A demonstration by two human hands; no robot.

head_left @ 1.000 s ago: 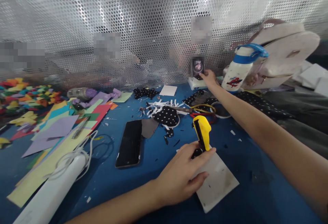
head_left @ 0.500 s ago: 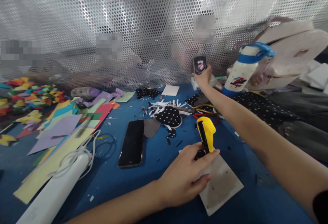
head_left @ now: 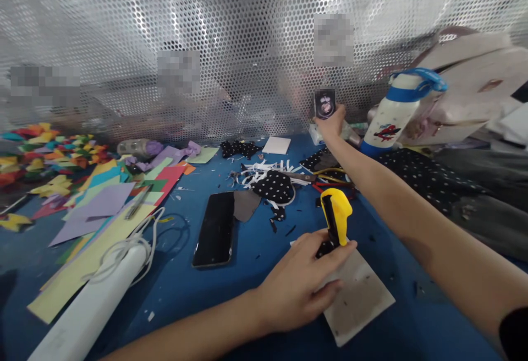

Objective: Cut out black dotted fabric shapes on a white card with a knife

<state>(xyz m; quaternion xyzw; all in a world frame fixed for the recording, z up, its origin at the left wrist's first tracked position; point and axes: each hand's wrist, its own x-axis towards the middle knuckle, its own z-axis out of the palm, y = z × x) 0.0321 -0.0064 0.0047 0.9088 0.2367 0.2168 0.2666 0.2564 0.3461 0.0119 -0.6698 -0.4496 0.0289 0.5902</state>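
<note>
My left hand (head_left: 303,281) rests over a square of pale grey card (head_left: 358,295) on the blue table. Its thumb and fingers close on a small black piece with white dots (head_left: 324,249). At these fingertips stands a yellow-and-black tool (head_left: 338,215), its exact kind unclear; whether the fingers grip it too is hard to see. My right hand (head_left: 332,121) reaches far forward and holds up a small dark rectangular object (head_left: 324,103) with a round pinkish picture on it. Scraps of black dotted fabric (head_left: 275,186) lie between the hands and the mesh wall.
A black phone (head_left: 214,229) lies left of my left hand. Further left are coloured papers (head_left: 99,207), a white power strip (head_left: 91,300) with cord and folded paper shapes (head_left: 53,152). Scissors (head_left: 295,178) lie among white strips. A bottle (head_left: 390,113) and pale bag (head_left: 466,86) stand right.
The whole view has shifted slightly, so things appear a little further right. Both hands keep the same hold and pose.
</note>
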